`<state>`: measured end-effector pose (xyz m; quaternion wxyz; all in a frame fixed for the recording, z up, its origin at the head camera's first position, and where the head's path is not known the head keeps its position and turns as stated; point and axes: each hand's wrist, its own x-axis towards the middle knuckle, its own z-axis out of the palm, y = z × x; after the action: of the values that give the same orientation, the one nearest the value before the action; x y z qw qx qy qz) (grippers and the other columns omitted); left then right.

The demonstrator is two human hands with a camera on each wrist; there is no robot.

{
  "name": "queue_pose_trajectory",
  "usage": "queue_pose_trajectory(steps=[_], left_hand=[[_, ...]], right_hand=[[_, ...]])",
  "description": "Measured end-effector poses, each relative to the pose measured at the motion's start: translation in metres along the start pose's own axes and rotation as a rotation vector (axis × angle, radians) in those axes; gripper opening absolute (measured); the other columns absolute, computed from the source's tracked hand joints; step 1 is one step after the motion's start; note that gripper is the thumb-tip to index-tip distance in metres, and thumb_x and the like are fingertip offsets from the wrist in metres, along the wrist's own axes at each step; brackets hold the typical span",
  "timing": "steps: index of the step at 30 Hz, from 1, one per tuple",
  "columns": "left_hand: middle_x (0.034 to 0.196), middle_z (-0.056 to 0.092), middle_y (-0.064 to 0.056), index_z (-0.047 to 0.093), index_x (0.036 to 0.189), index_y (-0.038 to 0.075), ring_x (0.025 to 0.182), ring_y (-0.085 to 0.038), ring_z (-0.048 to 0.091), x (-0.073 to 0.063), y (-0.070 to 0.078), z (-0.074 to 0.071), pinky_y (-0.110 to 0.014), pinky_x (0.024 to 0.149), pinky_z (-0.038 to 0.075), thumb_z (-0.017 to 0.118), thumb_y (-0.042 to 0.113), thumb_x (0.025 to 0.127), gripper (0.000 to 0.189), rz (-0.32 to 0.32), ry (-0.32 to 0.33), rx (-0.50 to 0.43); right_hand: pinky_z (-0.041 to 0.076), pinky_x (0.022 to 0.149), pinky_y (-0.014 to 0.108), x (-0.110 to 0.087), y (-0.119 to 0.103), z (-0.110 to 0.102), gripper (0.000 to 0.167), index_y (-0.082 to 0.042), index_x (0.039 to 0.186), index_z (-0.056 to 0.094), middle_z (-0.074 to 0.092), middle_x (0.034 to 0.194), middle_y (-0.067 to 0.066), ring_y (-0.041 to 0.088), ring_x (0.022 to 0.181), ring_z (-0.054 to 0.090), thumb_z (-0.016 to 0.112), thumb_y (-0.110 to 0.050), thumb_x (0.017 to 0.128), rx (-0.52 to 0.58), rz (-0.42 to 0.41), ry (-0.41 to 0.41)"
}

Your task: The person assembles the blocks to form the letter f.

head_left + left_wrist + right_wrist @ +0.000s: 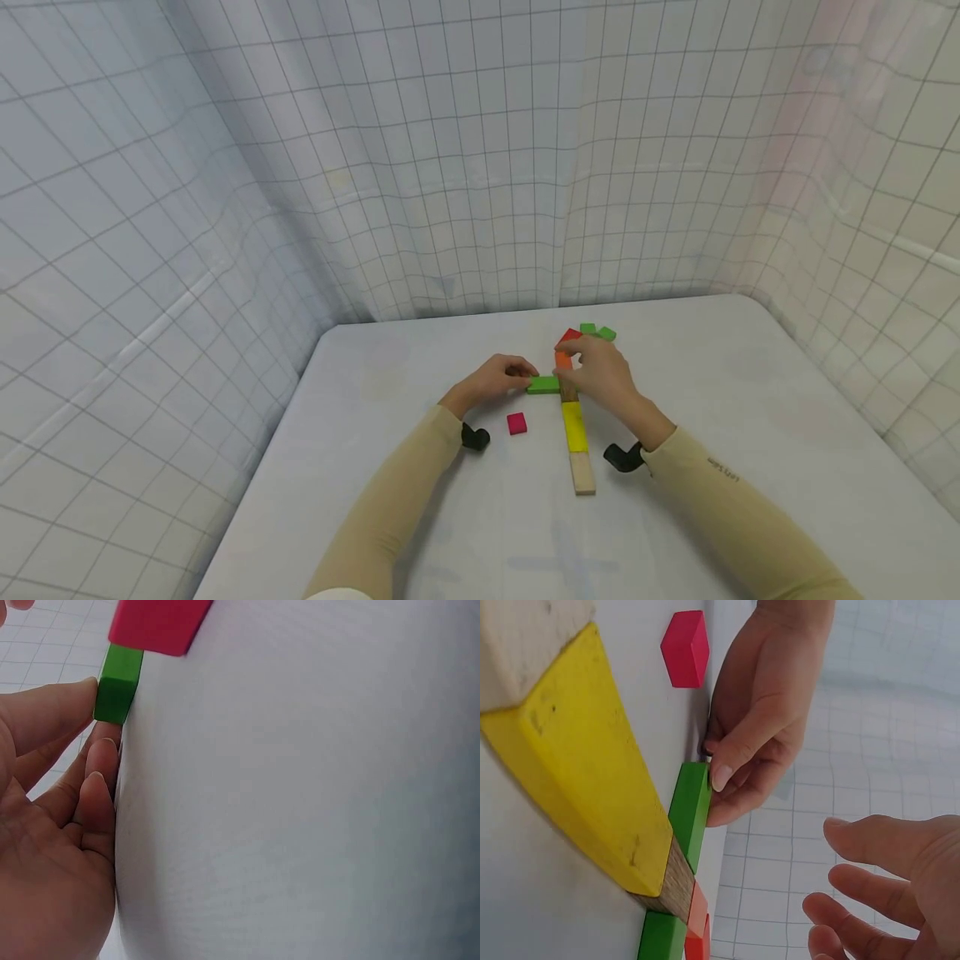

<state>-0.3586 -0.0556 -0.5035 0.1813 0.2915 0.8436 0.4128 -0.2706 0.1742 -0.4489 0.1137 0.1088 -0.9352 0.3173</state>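
Note:
Thumb and fingertips of my left hand (491,379) pinch the outer end of a green block (543,385), which lies flat with its other end against a brown block (676,881). Above the row of blocks is my right hand (606,377), its fingers loosely bent and apart in the right wrist view, holding nothing. Toward me the row continues with a yellow block (574,427) and a pale wooden block (582,473). Beyond the brown one lie an orange block (563,361) and a red block (570,336). Another green block (661,936) sits on the brown block's opposite side.
A crimson block (517,423) lies alone left of the row. Two small green blocks (588,328) are at the far end, behind my right hand. The white table (420,533) is bounded by hanging grid-patterned curtains (480,167).

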Motion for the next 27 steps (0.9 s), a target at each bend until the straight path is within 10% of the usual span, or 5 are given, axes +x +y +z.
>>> queue_pose_trajectory(steps=[27], left_hand=[[0.102,0.066,-0.001,0.071,0.119,0.012,0.090,-0.016,0.057,-0.003,0.000,-0.001,-0.028,0.078,0.048,0.063,0.013,0.099,0.022,0.032,-0.019,-0.043]], right_hand=[[0.048,0.062,0.032,-0.026,-0.031,0.049,0.038,-0.016,0.119,0.076,0.070,0.104,0.006,0.019,0.080,0.060,0.081,-0.018,0.082,0.052,-0.069,-0.157]])
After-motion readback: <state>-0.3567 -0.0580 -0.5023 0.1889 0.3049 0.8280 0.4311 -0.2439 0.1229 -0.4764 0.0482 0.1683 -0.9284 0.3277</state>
